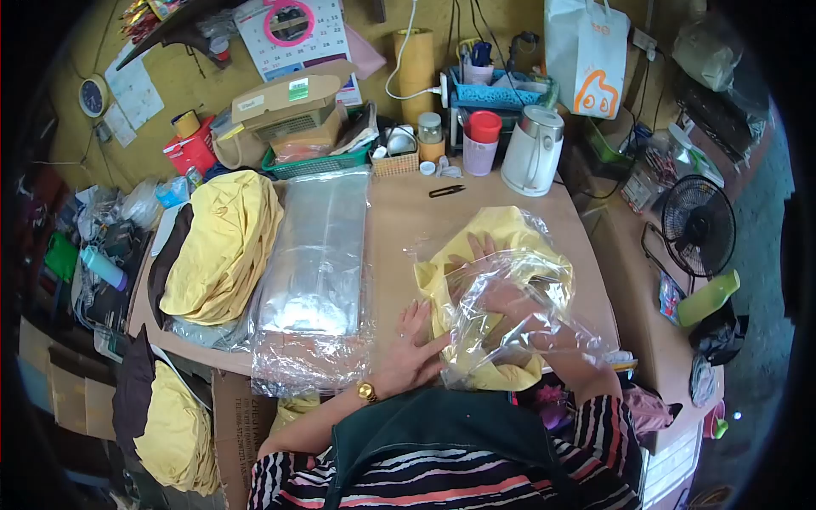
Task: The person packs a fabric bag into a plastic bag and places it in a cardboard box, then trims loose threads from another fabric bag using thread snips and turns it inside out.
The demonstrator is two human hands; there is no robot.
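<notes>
Nearest is the person's dark green apron (pixel 425 425) over a striped top, with a gold watch (pixel 366 391) on the left wrist. The left hand (pixel 412 350) lies palm down with its fingers apart, at the near left edge of the yellow cloth (pixel 435 297); it seems to steady that side, with nothing visibly gripped. The right hand (pixel 486 270) reaches across under clear plastic film (pixel 489 327), fingers spread flat on the cloth, probably to press or smooth it. The film drapes over the right forearm too, and how much of the cloth sits inside it is hard to tell. The cloth rests on the table (pixel 391 246) straight in front of the person, likely so both hands can work it.

Just left lies a flat stack of clear plastic bags (pixel 314 229), apparently laid there for easy reach. Beyond it, a tall pile of folded yellow cloths (pixel 223 246) leans at the table's left side; a lower pile (pixel 174 433) sits beside the carton (pixel 234 429).

Farther back, black thread snips (pixel 446 191) lie loose. Behind them, a red-lidded cup (pixel 481 151) and a white electric kettle (pixel 529 157) stand toward the rear, presumably to leave the working area free.
</notes>
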